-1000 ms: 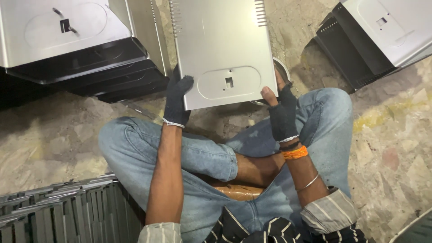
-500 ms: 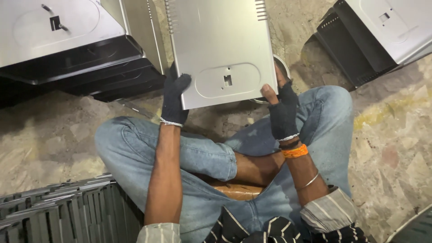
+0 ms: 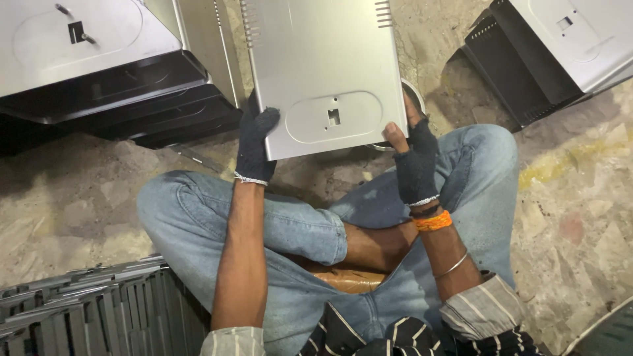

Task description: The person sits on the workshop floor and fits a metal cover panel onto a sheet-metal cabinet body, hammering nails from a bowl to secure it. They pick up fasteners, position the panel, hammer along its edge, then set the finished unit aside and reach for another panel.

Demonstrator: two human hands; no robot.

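I sit cross-legged in blue jeans on a stone floor. Both hands wear dark knit gloves and hold a silver sheet-metal panel (image 3: 323, 72) in front of me. The panel has an oval embossed area with a small square hole and vent slots near its upper corners. My left hand (image 3: 254, 145) grips the panel's lower left corner. My right hand (image 3: 412, 155) grips the lower right edge, thumb on the face; an orange band and a thin bangle are on that wrist.
A stack of similar silver and black metal housings (image 3: 99, 72) stands at the upper left. Another housing (image 3: 554, 46) lies at the upper right. A pile of grey metal sheets on edge (image 3: 86, 310) sits at the lower left, beside my knee.
The view has shifted slightly; the panel stays in both hands, with the left hand's grip a little further onto the lower left corner.
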